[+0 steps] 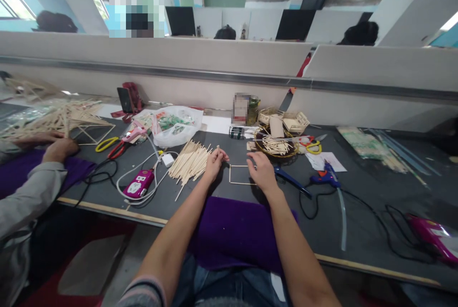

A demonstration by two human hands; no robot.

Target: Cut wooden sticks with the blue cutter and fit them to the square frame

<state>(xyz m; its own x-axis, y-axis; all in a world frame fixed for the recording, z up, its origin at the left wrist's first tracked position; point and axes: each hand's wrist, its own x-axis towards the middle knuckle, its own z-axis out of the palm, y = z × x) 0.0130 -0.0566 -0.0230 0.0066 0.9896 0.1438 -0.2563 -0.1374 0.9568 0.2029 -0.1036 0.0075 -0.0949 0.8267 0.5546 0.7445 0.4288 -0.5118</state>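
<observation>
Purple cloth [232,230] lies nearest. Left hand [213,164] grip pinches a stick [218,148]; right hand [262,171] grip presses a stick frame [239,174], centre of the counter [358,230]. Stick pile [189,161] lies left.

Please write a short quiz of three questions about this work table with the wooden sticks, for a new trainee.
1. True or false: the left hand holds a thin stick between its fingertips.
2. What lies on the table under the right hand? A) a rectangle frame of sticks B) yellow scissors C) a pink power strip
3. Fill the gap: the loose pile of sticks lies to the ____ of the left hand.

Key:
1. True.
2. A, the rectangle frame of sticks. The yellow scissors and pink power strip lie farther left.
3. Left.
</observation>
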